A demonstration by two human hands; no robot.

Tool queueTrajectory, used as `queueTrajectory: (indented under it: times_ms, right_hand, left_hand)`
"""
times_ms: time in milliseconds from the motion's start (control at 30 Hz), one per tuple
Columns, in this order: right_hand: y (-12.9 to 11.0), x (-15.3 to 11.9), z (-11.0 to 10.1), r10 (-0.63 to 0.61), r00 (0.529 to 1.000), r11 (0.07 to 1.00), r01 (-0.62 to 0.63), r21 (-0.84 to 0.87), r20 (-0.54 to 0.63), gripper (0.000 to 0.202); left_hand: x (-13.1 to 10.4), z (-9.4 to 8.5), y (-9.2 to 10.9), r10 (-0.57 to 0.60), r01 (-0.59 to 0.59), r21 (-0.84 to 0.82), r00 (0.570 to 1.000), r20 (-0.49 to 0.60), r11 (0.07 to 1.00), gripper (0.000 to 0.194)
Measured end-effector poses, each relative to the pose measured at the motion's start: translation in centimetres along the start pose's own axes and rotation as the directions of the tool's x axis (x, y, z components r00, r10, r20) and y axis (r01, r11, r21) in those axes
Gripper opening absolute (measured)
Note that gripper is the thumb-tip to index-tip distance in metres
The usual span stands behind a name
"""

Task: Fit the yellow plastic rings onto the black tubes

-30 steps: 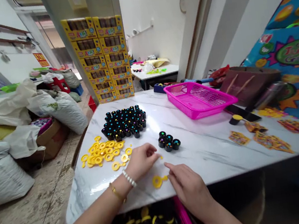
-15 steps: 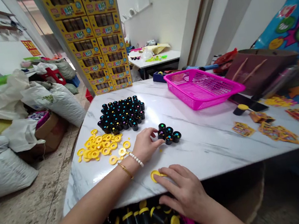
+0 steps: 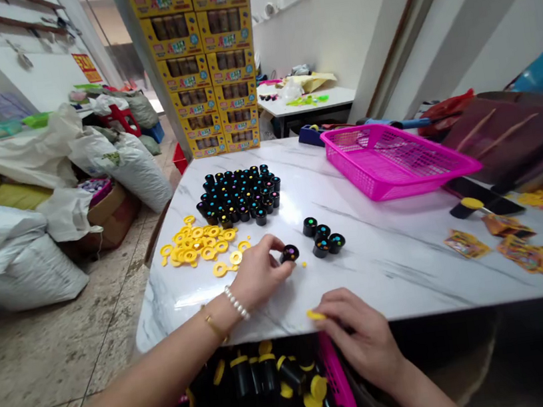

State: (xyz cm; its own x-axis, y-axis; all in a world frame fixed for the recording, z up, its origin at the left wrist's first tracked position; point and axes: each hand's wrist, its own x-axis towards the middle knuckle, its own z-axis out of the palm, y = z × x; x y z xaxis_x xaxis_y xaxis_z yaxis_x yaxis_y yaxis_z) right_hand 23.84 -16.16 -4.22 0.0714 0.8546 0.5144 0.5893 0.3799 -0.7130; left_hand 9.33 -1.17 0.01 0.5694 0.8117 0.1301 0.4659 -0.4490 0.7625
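Between thumb and fingers, my left hand (image 3: 262, 269) grips a small black cup (image 3: 289, 253) with coloured bits inside. My right hand (image 3: 358, 333), lower and to the right at the table's front edge, pinches a yellow lid (image 3: 316, 315), seen nearly edge-on. Several similar open black cups (image 3: 323, 236) stand in a small group right of my left hand. Beyond that hand is a large cluster of black cups (image 3: 237, 195), coloured dots showing in them. A pile of yellow ring-shaped lids (image 3: 196, 244) lies in front of the cluster.
Below the table edge, a pink basket (image 3: 337, 376) holds black cups with yellow lids. On the white marble-patterned table (image 3: 391, 261) stands another pink basket (image 3: 397, 165). Small printed packets (image 3: 515, 247) lie at the right. Stacked yellow boxes (image 3: 205, 71) rise at the back; white sacks (image 3: 16, 253) fill the left.
My left hand has taken one black cup out of the small group, drawing it away to the left. My right hand has lifted the yellow lid off the table. The view has shifted.
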Motion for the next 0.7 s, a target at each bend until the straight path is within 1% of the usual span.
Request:
queueTrajectory:
  times_ms: [67,133,167,200,267,300,333,367,433,500,567,700]
  right_hand:
    - [0.0,0.3,-0.4,0.117,0.992,0.991,-0.114,0.071,-0.037,0.016]
    - [-0.1,0.8,-0.5,0.26,0.965,0.957,-0.251,0.144,-0.044,0.018]
    - [-0.3,1.1,-0.4,0.345,0.938,0.921,-0.332,0.203,-0.033,0.022]
    - [-0.5,1.6,-0.3,0.433,0.901,0.868,-0.413,0.276,-0.011,0.027]
    - [-1.1,2.7,0.2,0.571,0.817,0.726,-0.547,0.416,0.079,0.034]
    - [-1.4,3.3,0.6,0.603,0.785,0.662,-0.591,0.461,0.141,0.034]
    - [-1.8,4.0,1.0,0.609,0.766,0.62,-0.621,0.48,0.206,0.031]
    - [-2.2,4.7,1.4,0.598,0.756,0.602,-0.643,0.473,0.267,0.029]
    - [-2.8,5.9,2.3,0.568,0.745,0.62,-0.666,0.414,0.349,0.029]
    - [-3.1,6.8,3.1,0.557,0.743,0.658,-0.668,0.348,0.372,0.03]
    - [-3.0,7.3,3.8,0.566,0.738,0.676,-0.671,0.305,0.369,0.031]
    - [-2.6,7.4,4.5,0.596,0.7,0.659,-0.706,0.259,0.393,0.033]
  left_hand:
    - [-3.5,-1.0,-0.7,-0.002,0.002,-0.004,1.0,-0.009,1.0,0.033]
    - [-6.5,-1.5,-1.6,0.011,-0.01,0.023,1.0,-0.025,1.0,0.038]
    - [-7.6,-1.7,-2.0,0.018,-0.017,0.04,0.999,-0.028,0.999,0.038]
    - [-8.3,-1.7,-2.3,0.023,-0.022,0.048,0.999,-0.023,0.999,0.036]
    - [-8.9,-1.7,-2.7,0.025,-0.024,0.035,1.0,-0.011,0.999,0.032]
    - [-8.9,-1.7,-2.8,0.026,-0.026,0.023,1.0,-0.006,0.999,0.031]
    - [-8.7,-1.7,-2.8,0.033,-0.033,0.013,0.999,-0.003,0.999,0.03]
    - [-8.5,-1.7,-2.8,0.041,-0.041,0.01,0.999,-0.003,0.999,0.029]
    - [-8.2,-1.7,-2.7,0.054,-0.053,0.021,0.998,-0.012,0.998,0.027]
    - [-8.2,-1.7,-2.6,0.063,-0.062,0.039,0.998,-0.028,0.997,0.026]
    - [-8.3,-1.5,-2.7,0.071,-0.069,0.057,0.997,-0.033,0.996,0.023]
    - [-8.6,-1.5,-2.8,0.05,-0.05,0.081,0.999,-0.003,0.995,0.021]
